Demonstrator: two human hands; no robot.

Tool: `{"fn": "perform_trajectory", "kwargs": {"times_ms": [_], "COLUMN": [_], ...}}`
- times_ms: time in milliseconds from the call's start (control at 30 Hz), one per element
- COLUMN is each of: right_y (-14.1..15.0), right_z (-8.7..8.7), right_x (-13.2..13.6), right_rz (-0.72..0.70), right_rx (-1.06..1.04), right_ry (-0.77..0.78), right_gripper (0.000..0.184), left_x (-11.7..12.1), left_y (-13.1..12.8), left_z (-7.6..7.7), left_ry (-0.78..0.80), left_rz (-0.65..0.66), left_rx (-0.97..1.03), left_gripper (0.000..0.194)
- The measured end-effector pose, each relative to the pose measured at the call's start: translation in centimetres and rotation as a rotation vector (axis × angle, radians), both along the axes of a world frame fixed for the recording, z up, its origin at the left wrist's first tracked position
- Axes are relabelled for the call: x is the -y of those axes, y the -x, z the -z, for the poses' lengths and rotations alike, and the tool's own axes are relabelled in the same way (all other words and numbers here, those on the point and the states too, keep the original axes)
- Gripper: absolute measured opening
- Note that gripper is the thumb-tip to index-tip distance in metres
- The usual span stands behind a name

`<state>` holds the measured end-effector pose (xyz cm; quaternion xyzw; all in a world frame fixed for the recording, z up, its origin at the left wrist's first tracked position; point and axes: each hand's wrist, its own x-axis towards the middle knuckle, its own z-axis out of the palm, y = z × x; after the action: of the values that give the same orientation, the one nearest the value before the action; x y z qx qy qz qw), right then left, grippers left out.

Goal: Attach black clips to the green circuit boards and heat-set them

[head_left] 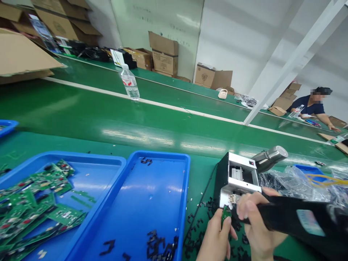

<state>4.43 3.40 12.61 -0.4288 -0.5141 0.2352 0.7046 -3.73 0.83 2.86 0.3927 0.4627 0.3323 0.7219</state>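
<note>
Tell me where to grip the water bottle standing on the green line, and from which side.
Grip the clear plastic water bottle around its body, below the shoulder, coming from the near side. It stands upright on the green bench, so a sideways wrap likely suits its round, straight body best, and the narrower neck offers less to hold.

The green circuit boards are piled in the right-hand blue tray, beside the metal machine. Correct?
No: the green circuit boards lie in the left-hand blue tray, as the head view shows. The right-hand blue tray, beside the metal machine, holds small black plastic pieces.
</note>
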Motion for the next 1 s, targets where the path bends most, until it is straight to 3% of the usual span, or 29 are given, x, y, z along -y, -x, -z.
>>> {"fn": "perform_trajectory", "kwargs": {"times_ms": [67,133,233,267,400,467,533,567,600,633,700,767,900,1000], "right_y": [-0.4,-1.3,-2.8,-3.2,-3.4,-2.9,-2.0,-1.4,-0.5,0.4,2.8,5.2,8.4,8.7], "right_z": [-0.8,-0.8,0.8,1.6,4.1,4.9,5.7,6.2,6.8,7.5,9.1,10.8,13.4,14.3], "right_x": [0.6,1.1,1.2,1.2,1.2,1.8,2.7,3.3,3.8,4.2,4.7,5.1,6.0,6.6], "right_rz": [0.065,0.145,0.219,0.244,0.393,0.517,0.648,0.694,0.632,0.487,0.038,-0.154,-0.073,-0.088], "right_rx": [-0.119,-0.163,-0.084,-0.061,0.065,0.127,0.222,0.311,0.44,0.58,0.849,1.079,1.354,1.356], "right_ry": [-0.04,0.017,0.172,0.213,0.301,0.157,-0.074,-0.135,-0.102,-0.051,0.013,0.072,0.21,0.209], "right_gripper": [0.041,0.051,0.058,0.059,0.059,0.07,0.08,0.07,0.053,0.039,0.026,0.023,0.019,0.016], "left_x": [-0.2,-1.4,-5.9,-8.2,-18.5,-22.1,-23.3,-23.0,-22.0,-20.6,-16.5,-11.7,-3.1,0.6], "left_y": [2.8,6.1,9.7,10.2,10.1,10.0,10.5,11.0,11.6,12.3,13.9,15.8,21.0,26.8], "left_z": [-1.1,-3.1,-6.7,-7.6,-9.1,-9.2,-9.4,-9.5,-9.6,-9.5,-9.1,-8.2,-4.9,-2.6], "left_ry": [-0.042,-0.2,-0.634,-0.665,-0.661,-0.679,-0.747,-0.79,-0.831,-0.868,-0.919,-0.948,-0.736,-0.633], "left_rz": [0.131,0.252,0.382,0.399,0.422,0.324,0.176,0.116,0.075,0.051,0.011,-0.082,-0.201,-0.453], "left_rx": [-0.164,-0.361,-0.845,-0.893,-0.947,-0.974,-0.988,-0.978,-0.96,-0.94,-0.901,-0.841,-0.925,-1.149], "left_gripper": [0.032,0.026,0.025,0.022,0.014,0.032,0.047,0.053,0.058,0.062,0.06,0.051,0.04,0.032]}}
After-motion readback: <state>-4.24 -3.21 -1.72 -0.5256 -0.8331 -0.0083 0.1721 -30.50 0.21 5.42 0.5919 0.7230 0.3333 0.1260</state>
